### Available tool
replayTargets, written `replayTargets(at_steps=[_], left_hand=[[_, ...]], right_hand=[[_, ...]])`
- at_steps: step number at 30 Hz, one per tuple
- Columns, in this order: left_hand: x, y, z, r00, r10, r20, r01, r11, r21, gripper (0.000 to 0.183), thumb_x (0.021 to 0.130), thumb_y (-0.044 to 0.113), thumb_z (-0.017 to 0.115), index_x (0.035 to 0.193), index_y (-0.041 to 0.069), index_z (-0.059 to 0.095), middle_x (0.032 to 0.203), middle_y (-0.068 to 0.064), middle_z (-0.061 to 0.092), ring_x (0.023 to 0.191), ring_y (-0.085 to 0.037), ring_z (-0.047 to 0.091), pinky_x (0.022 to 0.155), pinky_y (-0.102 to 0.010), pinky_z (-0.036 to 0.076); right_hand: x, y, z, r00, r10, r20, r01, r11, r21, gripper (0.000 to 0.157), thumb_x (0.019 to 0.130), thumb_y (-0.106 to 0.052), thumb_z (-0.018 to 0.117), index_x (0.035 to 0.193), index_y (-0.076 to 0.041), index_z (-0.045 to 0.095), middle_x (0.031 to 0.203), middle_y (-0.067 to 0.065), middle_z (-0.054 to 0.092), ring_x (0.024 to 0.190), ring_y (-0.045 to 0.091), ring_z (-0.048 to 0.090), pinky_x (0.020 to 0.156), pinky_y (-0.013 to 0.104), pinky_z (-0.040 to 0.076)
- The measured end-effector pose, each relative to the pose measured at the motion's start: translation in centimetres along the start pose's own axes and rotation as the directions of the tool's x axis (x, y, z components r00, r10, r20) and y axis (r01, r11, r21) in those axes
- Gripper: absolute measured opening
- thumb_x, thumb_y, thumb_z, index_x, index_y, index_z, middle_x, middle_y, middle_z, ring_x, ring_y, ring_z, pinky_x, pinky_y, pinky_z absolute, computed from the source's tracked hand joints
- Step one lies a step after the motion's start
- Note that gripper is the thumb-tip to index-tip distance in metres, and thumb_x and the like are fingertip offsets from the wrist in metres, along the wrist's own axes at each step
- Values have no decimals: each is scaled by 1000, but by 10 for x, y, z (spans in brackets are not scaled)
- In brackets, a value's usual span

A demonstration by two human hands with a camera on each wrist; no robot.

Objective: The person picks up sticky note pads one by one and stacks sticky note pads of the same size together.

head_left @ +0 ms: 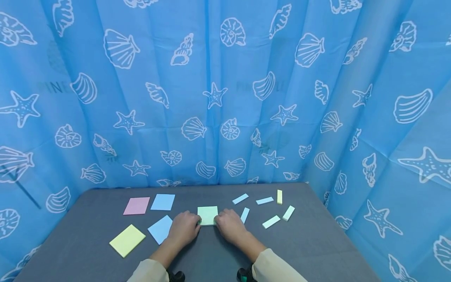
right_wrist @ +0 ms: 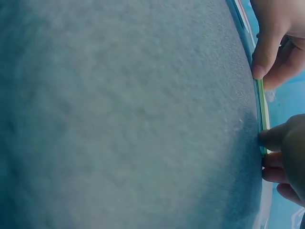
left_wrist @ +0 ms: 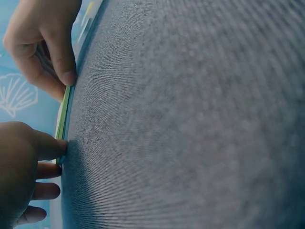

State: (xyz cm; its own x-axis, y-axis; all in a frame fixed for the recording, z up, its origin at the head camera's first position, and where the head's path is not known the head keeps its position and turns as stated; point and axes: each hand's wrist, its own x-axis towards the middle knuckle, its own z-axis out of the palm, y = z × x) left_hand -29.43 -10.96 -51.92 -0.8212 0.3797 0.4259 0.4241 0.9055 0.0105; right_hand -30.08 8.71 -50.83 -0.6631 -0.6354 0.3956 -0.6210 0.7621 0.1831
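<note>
A pale green sticky note pad (head_left: 207, 216) lies in the middle of the grey table. My left hand (head_left: 185, 228) pinches its left edge between thumb and fingers, while my right hand (head_left: 230, 225) grips the right edge. Seen edge-on in the left wrist view, the pad (left_wrist: 62, 114) shows a green layer and a bluish one along the tabletop. The right wrist view shows the same layered edge of the pad (right_wrist: 261, 107) between both hands' fingertips.
On the left lie a pink pad (head_left: 136, 206), two blue pads (head_left: 163, 202) and a yellow pad (head_left: 127, 240). Several narrow sticky note strips are scattered on the right, among them a blue strip (head_left: 265, 200) and a yellow strip (head_left: 280, 197). A blue shell-patterned curtain (head_left: 229, 98) hangs behind the table.
</note>
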Motion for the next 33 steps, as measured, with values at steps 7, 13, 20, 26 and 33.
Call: replayTargets(at_steps=[7, 13, 20, 26, 33], left_hand=[[1, -2, 0, 1000, 31, -4, -31, 999, 26, 13, 79, 26, 80, 75, 17, 71, 62, 7, 56, 58, -12, 47, 54, -33, 43], [1, -2, 0, 999, 29, 16, -29, 999, 30, 12, 80, 27, 79, 75, 18, 72, 61, 8, 55, 59, -11, 46, 56, -33, 43], [2, -1, 0, 999, -1, 40, 0, 1000, 17, 12, 81, 24, 78, 73, 19, 71, 60, 9, 50, 58, -11, 42, 56, -32, 40], [0, -1, 1, 1000, -10, 29, 10, 1000, -7, 8, 81, 24, 79, 76, 19, 74, 63, 9, 55, 60, -11, 44, 56, -32, 40], [-3, -1, 3, 998, -51, 29, 53, 996, -75, 6, 81, 22, 78, 77, 19, 75, 66, 11, 57, 61, -10, 42, 57, -30, 39]], right_hand=[[0, -2, 1, 999, 45, 8, -46, 998, 54, 6, 89, -15, 69, 84, -13, 72, 75, -4, 63, 72, 13, 56, 69, 31, 48], [1, 2, 2, 971, 217, 97, -237, 909, 342, 12, 84, -17, 77, 94, -11, 74, 92, 0, 66, 87, 17, 57, 77, 35, 49], [2, 6, 12, 957, 265, 120, -288, 809, 513, 28, 82, -16, 78, 108, -5, 72, 113, 12, 65, 106, 30, 56, 89, 44, 46], [1, 9, 17, 953, 264, 147, -300, 772, 560, 37, 83, -16, 78, 116, -2, 69, 123, 18, 61, 117, 36, 52, 96, 50, 41], [-1, 7, 16, 951, 269, 149, -305, 755, 581, 38, 84, -18, 77, 117, -3, 69, 126, 17, 60, 120, 36, 50, 97, 50, 41]])
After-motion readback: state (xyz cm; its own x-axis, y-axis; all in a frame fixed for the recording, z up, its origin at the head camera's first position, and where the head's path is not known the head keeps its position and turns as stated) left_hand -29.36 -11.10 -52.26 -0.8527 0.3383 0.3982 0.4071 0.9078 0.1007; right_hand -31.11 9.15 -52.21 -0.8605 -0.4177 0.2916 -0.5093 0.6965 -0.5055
